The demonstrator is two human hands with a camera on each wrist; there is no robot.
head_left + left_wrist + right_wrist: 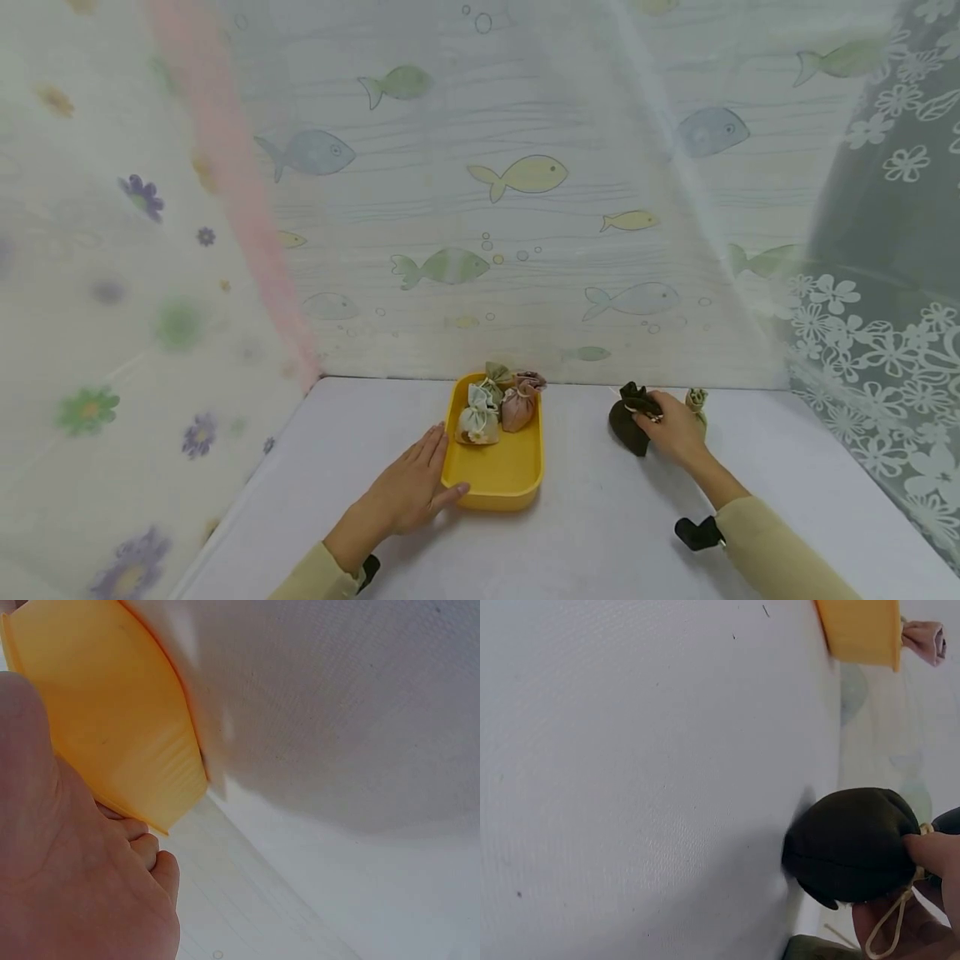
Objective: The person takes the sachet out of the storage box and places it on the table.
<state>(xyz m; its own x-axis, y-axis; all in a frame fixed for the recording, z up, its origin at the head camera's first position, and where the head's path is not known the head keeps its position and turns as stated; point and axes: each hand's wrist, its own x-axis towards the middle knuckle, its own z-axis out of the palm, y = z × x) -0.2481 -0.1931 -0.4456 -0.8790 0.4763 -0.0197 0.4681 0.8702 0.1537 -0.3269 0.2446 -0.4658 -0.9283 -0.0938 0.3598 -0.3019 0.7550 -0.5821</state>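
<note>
My right hand [678, 429] pinches a black drawstring pouch [628, 427] at its gathered neck. In the right wrist view, thumb and fingers close round the neck of the black pouch [851, 844], and a loop of pale cord hangs loose. Whether the pouch bears on the table cannot be told. Just behind this hand a green pouch [697, 402] stands, partly hidden. My left hand [408, 483] rests against the left side of a yellow tray [498, 502], fingers straight, thumb at the front rim. Inside lie a pink pouch [518, 407], a whitish patterned pouch [478, 423] and a greenish pouch [497, 377].
A white-covered table [585, 533] carries everything. Behind it hangs a pale curtain [525, 225] printed with fish, and a flowered sheet [112, 350] slopes along the left. White floral lace [892, 333] borders the right. Black wrist mounts [697, 533] sit below the wrists.
</note>
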